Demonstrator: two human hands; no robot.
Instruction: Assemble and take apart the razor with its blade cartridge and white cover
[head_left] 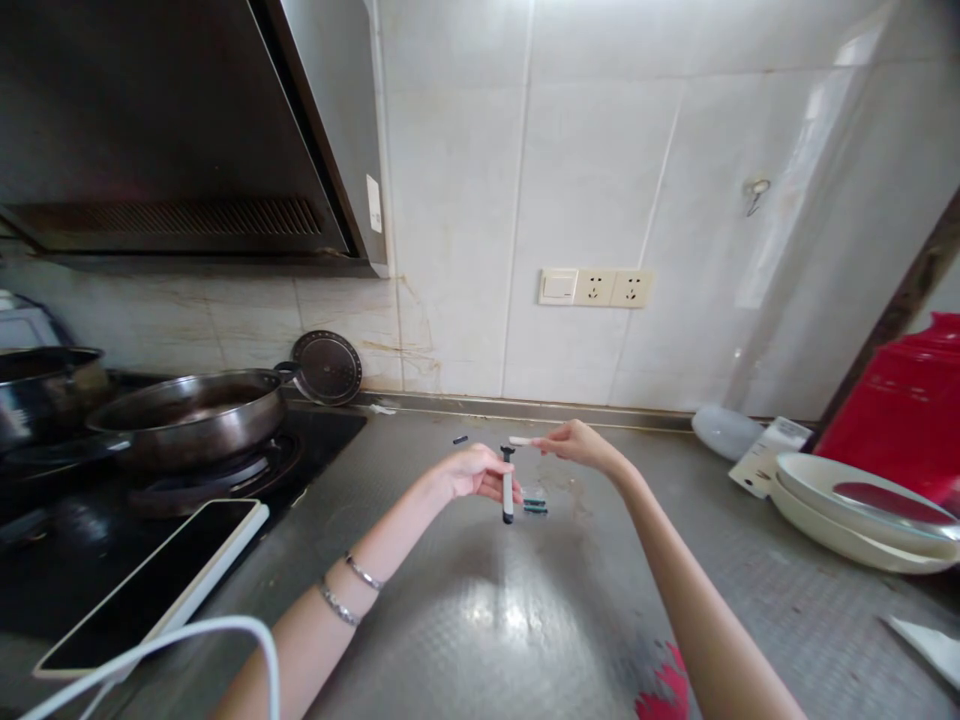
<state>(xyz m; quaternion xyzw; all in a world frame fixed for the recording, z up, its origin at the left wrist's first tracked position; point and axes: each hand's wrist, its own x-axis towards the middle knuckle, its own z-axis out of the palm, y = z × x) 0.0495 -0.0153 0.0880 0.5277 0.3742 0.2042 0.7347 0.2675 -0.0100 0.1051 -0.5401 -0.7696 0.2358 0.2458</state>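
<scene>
Farthest left of the fingers, a steel pot (pixel 49 400) and a frying pan (pixel 259 415) stood on the black gas stove (pixel 334 425), whose right-hand edge ended well short of the left hand. Nearer the person, a smartphone (pixel 150 590) lay across that edge, with a white cable (pixel 232 624) curving over its near end. A dark perforated disc (pixel 328 367) leaned against the wall, beyond the fingers and to their left.

A small dark strip (pixel 460 440) lay just past the left hand (pixel 471 470), whose thumb and fingers were closed on a razor (pixel 508 490). Its black head was at the far end, and its light handle ran back toward the person. Just right of the handle, near those fingertips, dark green razor cartridges (pixel 535 507) lay on the steel counter (pixel 585 620); they were too small to count.

The right hand (pixel 576 445) pinched a slim white stick (pixel 520 441), its free end by the razor head; whether they touched could not be told. The widest stretch of steel lay on the near side of the fingers, between the forearms, with a red patch (pixel 664 685) beside the right one. Well right of the fingers, a translucent bowl (pixel 726 432), a white box (pixel 769 455) and a cream pan (pixel 847 520) bounded the room.
</scene>
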